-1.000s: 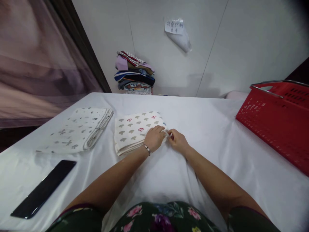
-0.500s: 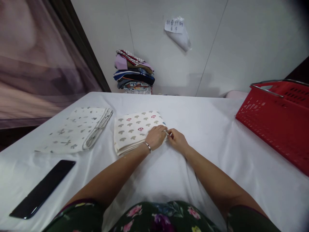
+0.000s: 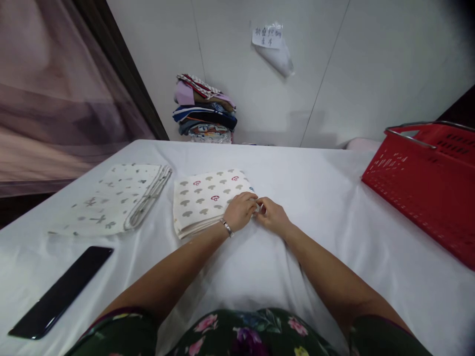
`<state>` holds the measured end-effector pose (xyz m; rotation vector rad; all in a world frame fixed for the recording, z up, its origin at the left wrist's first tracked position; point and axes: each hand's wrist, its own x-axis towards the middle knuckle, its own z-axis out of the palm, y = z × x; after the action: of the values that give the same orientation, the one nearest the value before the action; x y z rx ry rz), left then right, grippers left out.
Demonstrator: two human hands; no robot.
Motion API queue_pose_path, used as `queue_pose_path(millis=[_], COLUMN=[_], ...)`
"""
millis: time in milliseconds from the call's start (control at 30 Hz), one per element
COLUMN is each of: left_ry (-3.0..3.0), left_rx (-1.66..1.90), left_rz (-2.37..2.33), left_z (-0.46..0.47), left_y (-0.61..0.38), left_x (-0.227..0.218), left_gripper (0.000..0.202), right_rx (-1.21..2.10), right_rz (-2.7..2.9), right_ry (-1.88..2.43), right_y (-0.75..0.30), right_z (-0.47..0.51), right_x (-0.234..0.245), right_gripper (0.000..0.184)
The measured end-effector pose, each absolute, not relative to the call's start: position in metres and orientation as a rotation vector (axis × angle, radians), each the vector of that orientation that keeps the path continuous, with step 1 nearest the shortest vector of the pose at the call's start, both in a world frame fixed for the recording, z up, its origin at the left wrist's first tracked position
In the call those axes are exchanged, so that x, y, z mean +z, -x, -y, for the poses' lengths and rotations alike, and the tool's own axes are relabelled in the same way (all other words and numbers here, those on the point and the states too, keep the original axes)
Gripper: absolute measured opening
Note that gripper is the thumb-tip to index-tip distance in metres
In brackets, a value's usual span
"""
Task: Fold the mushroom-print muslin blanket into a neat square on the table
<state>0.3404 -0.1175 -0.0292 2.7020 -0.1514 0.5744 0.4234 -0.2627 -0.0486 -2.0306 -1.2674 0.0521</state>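
A folded cream cloth [image 3: 202, 198] printed with grey and red mushrooms lies in front of me on the white-covered table. My left hand [image 3: 240, 211] rests over its near right corner, fingers bent around the edge layers. Close against it, my right hand [image 3: 272, 213] pinches the same corner between thumb and fingers. The fingertips of both hands almost meet there, and the bit of fabric between them is mostly hidden. To the left lies a second folded white cloth [image 3: 115, 198] with small grey-green plant prints, touched by neither hand.
A black phone-like slab [image 3: 63, 291] lies at the near left. On the right stands a red plastic basket [image 3: 426, 188] with a metal handle. Behind the table's far edge is a stack of folded fabrics [image 3: 206, 109], and a paper note [image 3: 267, 37] hangs on the wall.
The hands have barely moved; the right fingers have closed in slightly toward the left hand at the cloth's corner. The whole view has shifted a little.
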Motion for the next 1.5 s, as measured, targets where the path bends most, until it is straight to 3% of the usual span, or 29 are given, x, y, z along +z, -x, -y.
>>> queue_pose_path(millis=[400, 567, 767, 1500], left_ry=[-2.684, -2.837, -2.945, -2.916], left_rx=[0.549, 0.536, 0.576, 0.610], left_rz=[0.136, 0.057, -0.014, -0.066], left_z=[0.116, 0.105, 0.095, 0.091], left_y=[-0.337, -0.313, -0.298, -0.292], left_x=[-0.023, -0.024, -0.031, -0.032], left_gripper=[0.013, 0.035, 0.015, 0.017], right_rx=[-0.073, -0.096, -0.126, -0.241], right_rz=[1.311, 1.311, 1.337, 1.245], right_ry=[2.217, 2.194, 2.241, 2.378], right_y=[-0.419, -0.421, -0.421, -0.410], right_z=[0.256, 0.255, 0.255, 0.242], right_x=[-0.049, -0.053, -0.054, -0.047], right_gripper=[0.030, 0.031, 0.033, 0.031])
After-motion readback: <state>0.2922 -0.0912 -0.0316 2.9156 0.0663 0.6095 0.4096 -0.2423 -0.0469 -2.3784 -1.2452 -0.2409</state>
